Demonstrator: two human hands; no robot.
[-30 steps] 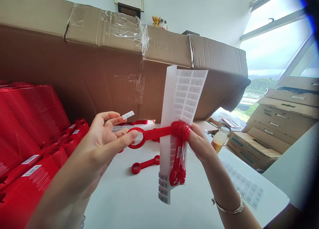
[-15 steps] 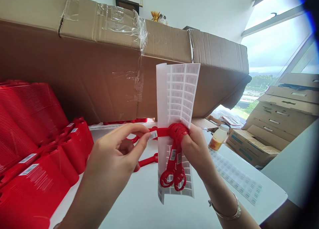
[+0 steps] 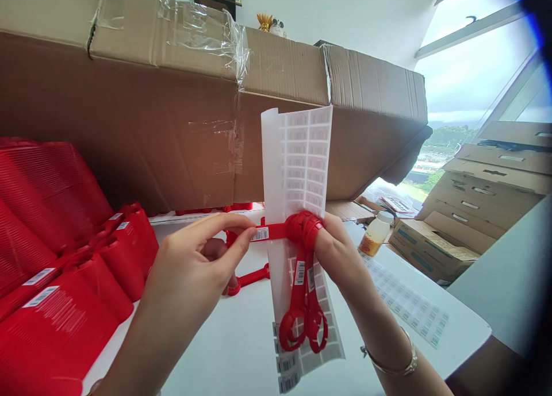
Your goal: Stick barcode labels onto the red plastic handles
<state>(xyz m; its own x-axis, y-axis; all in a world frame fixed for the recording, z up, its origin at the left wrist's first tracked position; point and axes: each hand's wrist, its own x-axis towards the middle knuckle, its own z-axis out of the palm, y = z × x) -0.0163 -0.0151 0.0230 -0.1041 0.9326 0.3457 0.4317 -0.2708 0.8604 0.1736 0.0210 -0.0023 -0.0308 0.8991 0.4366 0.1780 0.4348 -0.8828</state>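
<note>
My left hand [image 3: 202,258] pinches the left part of a red plastic strip [image 3: 276,231] by a small barcode label [image 3: 261,233], which lies flat on the strip. My right hand [image 3: 340,249] is closed around a bundle of red strips [image 3: 302,229] and a sheet of barcode labels [image 3: 302,160]. Two of the strips hang down, with barcode labels on them and open rings at their lower ends. Behind them the sheet stands upright, its lower end curled. Another red strip [image 3: 254,276] lies on the table behind my left hand.
Stacked red plastic parts [image 3: 56,304] fill the left side. A large cardboard box [image 3: 172,114] spans the back. To the right are a bottle [image 3: 376,235], another label sheet [image 3: 409,304] on the table [image 3: 470,321], and several cardboard boxes [image 3: 435,246].
The small label, tilted at my left fingertips before, now lies flat along the strip. The sheet has shifted slightly left, and its lower end has curled to show more labels.
</note>
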